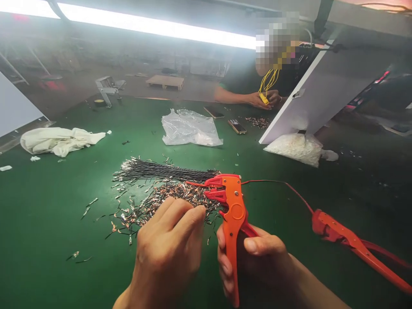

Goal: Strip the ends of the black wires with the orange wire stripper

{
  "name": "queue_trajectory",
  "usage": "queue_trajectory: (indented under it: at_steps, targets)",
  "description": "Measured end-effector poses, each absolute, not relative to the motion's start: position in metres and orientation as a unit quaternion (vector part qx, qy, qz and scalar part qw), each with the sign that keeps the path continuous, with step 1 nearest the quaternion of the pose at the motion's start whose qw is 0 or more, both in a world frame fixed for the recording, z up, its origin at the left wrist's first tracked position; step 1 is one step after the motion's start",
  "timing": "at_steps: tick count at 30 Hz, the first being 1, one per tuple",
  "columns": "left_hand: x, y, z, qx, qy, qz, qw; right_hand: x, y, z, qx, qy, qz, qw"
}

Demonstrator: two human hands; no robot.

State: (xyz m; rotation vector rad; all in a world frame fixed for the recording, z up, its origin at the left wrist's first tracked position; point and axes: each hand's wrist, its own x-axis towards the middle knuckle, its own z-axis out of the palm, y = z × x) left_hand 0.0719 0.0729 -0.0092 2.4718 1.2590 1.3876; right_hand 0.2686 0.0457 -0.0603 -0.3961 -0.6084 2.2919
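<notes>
My right hand (257, 257) is wrapped round the handles of an orange and red wire stripper (234, 210), held upright with its jaws facing left. In front of it, my left hand (170, 244) is closed with fingers curled; whatever it pinches is hidden. Just beyond lies a pile of short wire offcuts (174, 195) with copper strands and metal terminals. Behind that pile is a bundle of black wires (161, 170) with terminals at the left ends; the stripper's head covers its right end. A thin red strand (273, 181) appears on both sides of the stripper's head.
A second orange tool (357, 240) lies at the right. Beyond are a clear plastic bag (191, 128), two phones (237, 126), a filled white bag (296, 148) beside a slanted panel (302, 94), and white cloth (61, 139). Across the green table (48, 214), a person holds yellow wires (265, 88).
</notes>
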Motion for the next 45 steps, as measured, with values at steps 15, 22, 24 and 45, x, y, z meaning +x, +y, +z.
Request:
queue_trajectory:
  at_steps: [15,22,24,45]
  targets:
    - [0.067,0.075,-0.009,0.739,0.465,0.485,0.047,0.272,0.044,-0.064,-0.163,-0.297,0.875,0.346]
    - [0.065,0.075,-0.007,0.743,0.465,0.480,0.031,0.270,0.042,-0.067,-0.164,-0.308,0.868,0.353]
    - [0.066,0.075,-0.007,0.745,0.460,0.482,0.034,0.268,0.039,-0.066,-0.171,-0.306,0.865,0.359]
    - [0.058,0.076,-0.009,0.790,0.438,0.430,-0.021,0.271,0.041,-0.066,-0.208,-0.365,0.837,0.349]
